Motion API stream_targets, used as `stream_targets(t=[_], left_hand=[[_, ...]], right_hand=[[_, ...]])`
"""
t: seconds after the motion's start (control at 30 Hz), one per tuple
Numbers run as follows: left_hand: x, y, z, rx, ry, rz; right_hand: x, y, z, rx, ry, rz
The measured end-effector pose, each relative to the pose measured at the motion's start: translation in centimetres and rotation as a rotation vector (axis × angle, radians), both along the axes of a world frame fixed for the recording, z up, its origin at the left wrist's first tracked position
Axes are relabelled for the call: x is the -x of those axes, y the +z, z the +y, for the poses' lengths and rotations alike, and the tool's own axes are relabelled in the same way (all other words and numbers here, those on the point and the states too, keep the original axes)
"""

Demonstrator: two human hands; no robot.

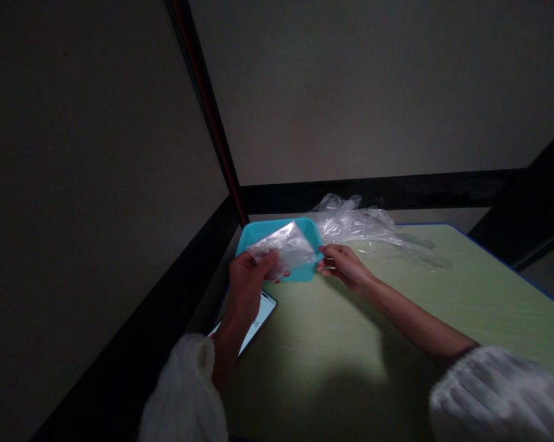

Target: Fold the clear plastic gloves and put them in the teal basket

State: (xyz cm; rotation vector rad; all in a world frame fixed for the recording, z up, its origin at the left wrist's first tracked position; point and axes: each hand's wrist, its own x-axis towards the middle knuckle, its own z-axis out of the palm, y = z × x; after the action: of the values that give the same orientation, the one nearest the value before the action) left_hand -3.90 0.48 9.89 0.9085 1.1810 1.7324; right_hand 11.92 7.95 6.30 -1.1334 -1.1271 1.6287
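A folded piece of clear, shiny plastic film [288, 241] is pinched between the thumb and fingers of my left hand [252, 273]. It is held over a turquoise plastic tray [277, 223], covering part of the inside. My right hand [344, 264] is at the tray's right side, its fingertips closed together at the film's right end. Those fingertips also lie close to the tray rim, and whether they touch it is hard to tell. Below my left hand lies a phone [258, 319] with a lit screen, partly hidden by my wrist.
Crumpled clear plastic [360, 224] is spread on the light green table [332, 331], behind and right of my right hand. The table has a blue edge. Walls [373, 92] meet in a corner behind the tray, with a dark band along their base.
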Motion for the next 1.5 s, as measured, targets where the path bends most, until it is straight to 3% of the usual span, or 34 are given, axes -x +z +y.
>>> stream_targets(t=[0.37,0.63,0.83,1.07,1.2,1.5], left_hand=[[1.8,0.6,0.1,-0.059,-0.001,0.014],[1.6,0.5,0.4,0.034,-0.096,-0.029],[0.6,-0.2,0.6,0.050,-0.250,0.085],[-2.8,-0.4,1.9,0.244,-0.353,0.267],[-4.0,-0.7,3.1,0.392,-0.387,0.268],[-5.3,-2.2,5.1,0.531,-0.438,0.305]], right_hand=[[-5.6,-1.3,-1.1,-0.067,-0.011,0.043],[-8.6,-2.1,-3.2,-0.113,-0.066,-0.015],[-8.9,-2.6,-4.4,-0.176,-0.070,-0.108],[-8.7,-2.7,-5.2,-0.322,-0.038,-0.198],[-8.5,-2.1,-5.8,-0.335,-0.029,-0.214],[-8.4,-2.0,-5.8,-0.271,-0.042,-0.173]])
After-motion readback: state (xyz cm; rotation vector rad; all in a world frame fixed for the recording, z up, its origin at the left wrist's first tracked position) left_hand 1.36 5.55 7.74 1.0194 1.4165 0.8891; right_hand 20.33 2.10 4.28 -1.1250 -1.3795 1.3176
